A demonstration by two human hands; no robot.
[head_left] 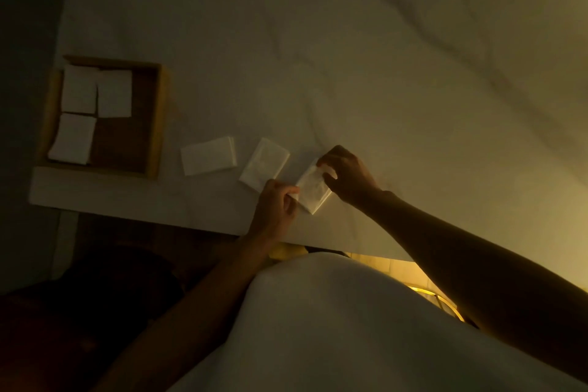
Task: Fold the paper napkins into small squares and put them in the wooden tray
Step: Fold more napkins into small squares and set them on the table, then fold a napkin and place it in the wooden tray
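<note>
In dim, yellowish light a white marble-veined counter [350, 73] fills most of the frame. At the left of the frame, near the counter's corner, sits the wooden tray [156, 124], square with a dark floor. Three folded napkin squares [114, 93] lie inside it, filling its upper-left, upper-middle and lower-left parts; the right side of the tray floor is bare.

Just right of the tray, on the counter, lies a folded white napkin stack [208, 155], and beside it, further right, a tilted napkin packet [264, 163] that looks wrapped in clear film.

At lower centre, both hands hold a second small napkin packet [313, 191] near the counter's front edge. The left hand [276, 204] has its grip pinched on the packet's lower-left edge, thumb and forefinger closed on it. The right hand [345, 173] pinches the packet's upper end, fingertips closed on the top corner. Whether the packet rests on the counter or is lifted slightly cannot be told.

Both forearms are bare, and a white garment [334, 328] fills the bottom of the frame.
</note>
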